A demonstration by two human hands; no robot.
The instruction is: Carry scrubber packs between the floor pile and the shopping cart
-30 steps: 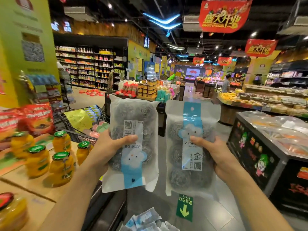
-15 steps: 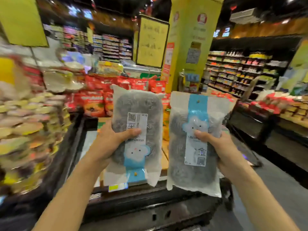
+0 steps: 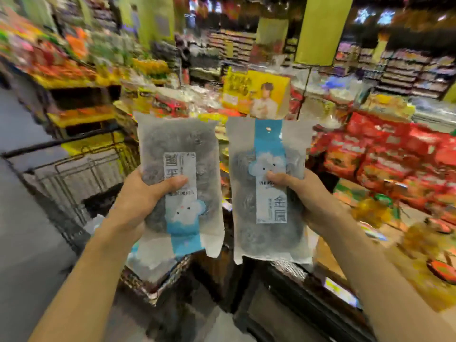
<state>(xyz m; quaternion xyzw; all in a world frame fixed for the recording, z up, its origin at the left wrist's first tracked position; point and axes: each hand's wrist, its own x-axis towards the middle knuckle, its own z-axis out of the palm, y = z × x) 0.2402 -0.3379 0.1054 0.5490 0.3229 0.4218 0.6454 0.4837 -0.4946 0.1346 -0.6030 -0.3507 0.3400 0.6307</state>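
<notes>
I hold up two clear plastic packs of grey steel-wool scourers, side by side in front of me. My left hand (image 3: 138, 201) grips the left pack (image 3: 179, 149), thumb across its white label; this pack is upside down, its blue band at the bottom. My right hand (image 3: 308, 196) grips the right pack (image 3: 267, 240), thumb on its cloud picture; it is upright, with the blue band at the top. The packs do not touch.
A wire shopping cart (image 3: 81, 174) stands low on the left. Red snack bags (image 3: 385, 156) fill a display table on the right, behind a yellow sign with a person's picture (image 3: 256, 95). Blurred shelves and yellow pillars lie beyond. Grey floor (image 3: 22, 230) runs along the left.
My view has swung left across the shop, from the aisle to the snack display and the cart. Both hands keep the same grip on the two packs, held at the same height.
</notes>
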